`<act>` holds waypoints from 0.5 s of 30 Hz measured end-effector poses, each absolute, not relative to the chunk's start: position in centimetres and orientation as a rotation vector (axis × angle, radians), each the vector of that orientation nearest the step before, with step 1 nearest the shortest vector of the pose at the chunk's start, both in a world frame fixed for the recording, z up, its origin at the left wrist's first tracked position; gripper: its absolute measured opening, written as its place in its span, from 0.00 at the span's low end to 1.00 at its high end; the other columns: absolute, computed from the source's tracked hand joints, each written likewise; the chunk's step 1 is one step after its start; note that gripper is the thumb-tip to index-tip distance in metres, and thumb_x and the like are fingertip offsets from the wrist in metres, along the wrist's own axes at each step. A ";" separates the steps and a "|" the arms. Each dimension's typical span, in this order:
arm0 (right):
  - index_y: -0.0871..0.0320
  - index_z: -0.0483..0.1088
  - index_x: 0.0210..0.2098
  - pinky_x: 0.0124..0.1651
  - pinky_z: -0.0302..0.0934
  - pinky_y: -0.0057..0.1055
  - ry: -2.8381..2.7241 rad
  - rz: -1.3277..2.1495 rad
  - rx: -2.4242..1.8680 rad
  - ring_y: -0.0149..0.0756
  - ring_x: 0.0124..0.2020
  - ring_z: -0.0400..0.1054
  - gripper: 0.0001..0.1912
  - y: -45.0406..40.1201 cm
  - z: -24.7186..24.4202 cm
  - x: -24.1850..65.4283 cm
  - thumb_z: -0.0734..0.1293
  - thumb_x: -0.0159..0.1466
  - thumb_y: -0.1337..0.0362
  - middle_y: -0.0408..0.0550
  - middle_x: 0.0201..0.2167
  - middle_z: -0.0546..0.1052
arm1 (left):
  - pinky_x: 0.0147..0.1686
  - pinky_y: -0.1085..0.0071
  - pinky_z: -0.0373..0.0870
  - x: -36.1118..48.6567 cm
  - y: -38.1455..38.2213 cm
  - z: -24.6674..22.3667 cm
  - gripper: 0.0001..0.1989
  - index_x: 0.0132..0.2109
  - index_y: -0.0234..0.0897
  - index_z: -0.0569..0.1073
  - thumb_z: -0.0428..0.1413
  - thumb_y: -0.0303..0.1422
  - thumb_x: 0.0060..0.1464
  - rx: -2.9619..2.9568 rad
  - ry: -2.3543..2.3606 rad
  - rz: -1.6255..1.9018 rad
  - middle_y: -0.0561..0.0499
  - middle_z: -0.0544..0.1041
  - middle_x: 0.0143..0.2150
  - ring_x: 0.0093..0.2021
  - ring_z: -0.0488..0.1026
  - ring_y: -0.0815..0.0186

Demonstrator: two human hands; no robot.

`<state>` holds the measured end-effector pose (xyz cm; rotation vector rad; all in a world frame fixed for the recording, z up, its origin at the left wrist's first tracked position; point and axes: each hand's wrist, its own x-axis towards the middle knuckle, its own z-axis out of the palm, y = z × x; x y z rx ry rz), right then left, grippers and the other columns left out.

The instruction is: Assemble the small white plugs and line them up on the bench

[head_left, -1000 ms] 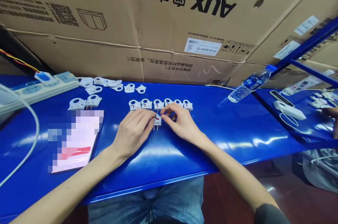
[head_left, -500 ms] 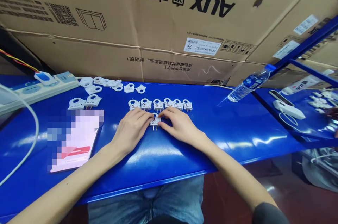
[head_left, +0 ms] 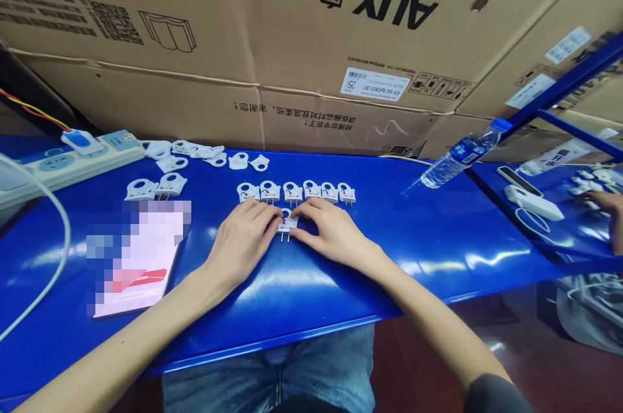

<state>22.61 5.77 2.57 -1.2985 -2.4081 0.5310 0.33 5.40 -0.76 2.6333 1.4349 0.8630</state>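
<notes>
A white plug piece with a ring top and two metal prongs lies on the blue table between my hands, its prongs toward me. My left hand grips its left side with thumb and fingertips. On its right side, my right hand pinches it the same way. Just beyond my fingers, several similar white pieces stand in a row across the table. Two more such pieces sit to the left, behind a pink sheet or device that is partly blurred out.
White ring-shaped parts lie at the back beside a power strip. A water bottle leans at the right near a blue frame. Another person's hand touches white parts at the far right. Cardboard forms the back wall.
The other person's hand has come further into view at the far right, over the white parts. My hands hold the plug piece in nearly the same place.
</notes>
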 end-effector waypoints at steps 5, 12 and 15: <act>0.54 0.74 0.49 0.52 0.68 0.36 -2.439 0.531 -1.313 0.41 0.49 0.73 0.12 5.7 2.5 22.5 0.72 0.70 0.56 0.49 0.48 0.76 | 0.45 0.60 0.72 0.1 5.5 -0.5 0.13 0.45 0.39 0.77 0.48 0.35 0.73 2.676 1.379 0.812 0.48 0.82 0.42 0.45 0.75 0.58; 0.54 0.74 0.48 0.54 0.67 0.36 -2.434 0.551 -1.313 0.40 0.51 0.72 0.09 5.6 2.3 22.1 0.71 0.71 0.59 0.50 0.50 0.76 | 0.43 0.60 0.70 -0.2 5.8 -0.4 0.13 0.46 0.39 0.77 0.47 0.33 0.72 2.741 1.367 0.730 0.47 0.80 0.43 0.45 0.74 0.57; 0.55 0.74 0.48 0.55 0.66 0.37 -2.452 0.545 -1.310 0.41 0.52 0.72 0.09 5.6 2.3 22.1 0.71 0.71 0.59 0.49 0.49 0.77 | 0.43 0.61 0.70 -0.1 5.8 -0.5 0.13 0.45 0.39 0.77 0.46 0.32 0.72 2.742 1.361 0.730 0.47 0.80 0.43 0.46 0.74 0.57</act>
